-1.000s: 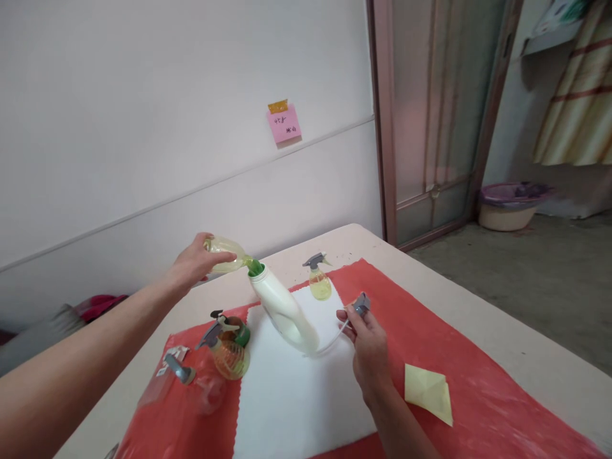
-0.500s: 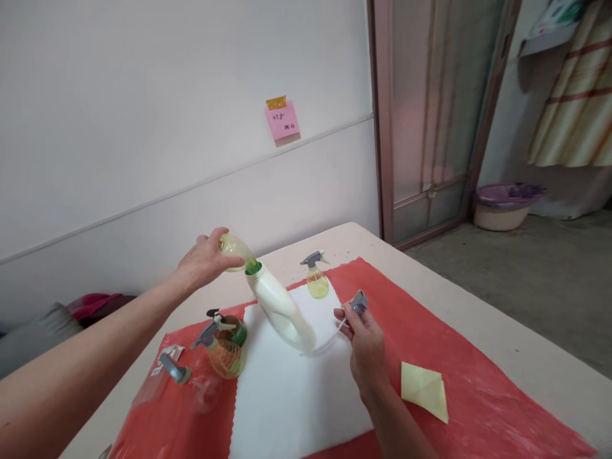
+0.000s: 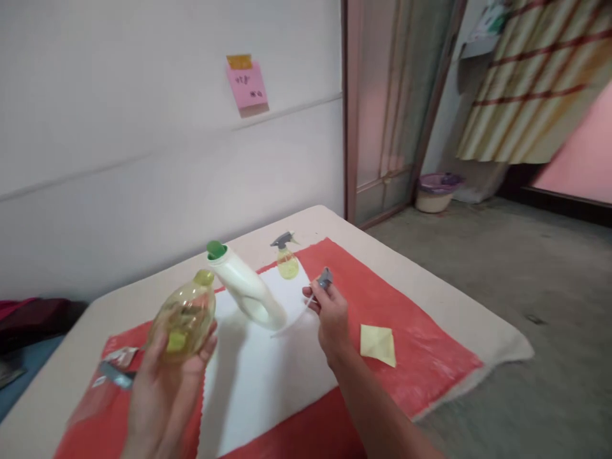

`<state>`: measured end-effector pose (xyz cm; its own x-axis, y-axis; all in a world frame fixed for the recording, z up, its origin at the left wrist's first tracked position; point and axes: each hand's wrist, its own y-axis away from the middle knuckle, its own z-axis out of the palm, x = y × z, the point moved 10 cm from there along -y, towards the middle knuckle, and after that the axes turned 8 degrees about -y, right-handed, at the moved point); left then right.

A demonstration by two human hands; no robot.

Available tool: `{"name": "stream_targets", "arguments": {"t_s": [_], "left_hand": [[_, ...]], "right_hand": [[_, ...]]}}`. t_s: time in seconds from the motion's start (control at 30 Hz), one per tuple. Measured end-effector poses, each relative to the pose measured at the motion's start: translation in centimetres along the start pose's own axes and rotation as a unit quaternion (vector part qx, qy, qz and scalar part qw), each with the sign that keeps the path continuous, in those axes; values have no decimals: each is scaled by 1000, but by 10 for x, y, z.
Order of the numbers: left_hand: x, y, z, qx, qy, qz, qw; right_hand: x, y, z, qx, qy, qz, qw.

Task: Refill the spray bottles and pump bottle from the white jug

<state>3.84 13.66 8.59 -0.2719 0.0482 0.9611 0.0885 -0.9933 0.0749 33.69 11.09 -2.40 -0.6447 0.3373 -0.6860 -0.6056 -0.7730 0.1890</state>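
My left hand [image 3: 165,382] is wrapped round a clear yellowish spray bottle body [image 3: 189,315], raised with its headless neck up and some liquid inside. In my right hand [image 3: 329,312] is a grey trigger spray head [image 3: 325,278], its thin dip tube [image 3: 299,319] hanging down to the left. Between the hands, a white bottle [image 3: 246,287] with a green mouth stands, looking tilted in this view. It is on a white sheet [image 3: 268,389]. Behind it stands a small spray bottle [image 3: 287,262] with yellow liquid and a grey trigger head.
A red cloth [image 3: 401,382] lies under the white sheet on the table [image 3: 454,306]. On it are a yellow paper square [image 3: 377,344] at right and a blurred grey spray head [image 3: 117,375] at left. A lined bin [image 3: 435,194] stands on the floor beyond.
My left hand has brought the bottle away from the white bottle's mouth, down and nearer, turning it neck up. My right hand still holds the spray head. The view has swung right.
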Motion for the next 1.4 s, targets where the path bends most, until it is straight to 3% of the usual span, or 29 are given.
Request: {"name": "stream_targets", "arguments": {"t_s": [0.1,0.23,0.3,0.4,0.57,0.83,1.0,1.17,1.27,1.4], "left_hand": [[-64,27,0,-51,75,-99,991],[-133,44,-12,-54,94,-217,970],[-160,48,-22,-42,90,-280,955],[-180,49,-32,-31,120,-323,938],[-187,49,-28,-57,190,-317,928],[-184,44,-36,-14,193,-288,938],[-183,47,-34,-7,168,-295,940],[-179,50,-30,2,164,-289,943],[-173,50,-28,-4,169,-280,945],[-162,49,-28,-25,181,-250,951]], "right_hand": [[2,-1,1,3,10,-5,1000],[7,-1,5,-8,25,0,1000],[9,-1,7,-20,24,7,999],[12,0,9,-37,-19,28,999],[17,-3,2,-15,-66,46,997],[17,-5,-5,14,-78,61,995],[15,0,2,-15,-43,28,999],[33,30,32,-121,-22,21,992],[52,59,53,-220,25,41,974],[70,83,64,-294,52,73,952]]}}
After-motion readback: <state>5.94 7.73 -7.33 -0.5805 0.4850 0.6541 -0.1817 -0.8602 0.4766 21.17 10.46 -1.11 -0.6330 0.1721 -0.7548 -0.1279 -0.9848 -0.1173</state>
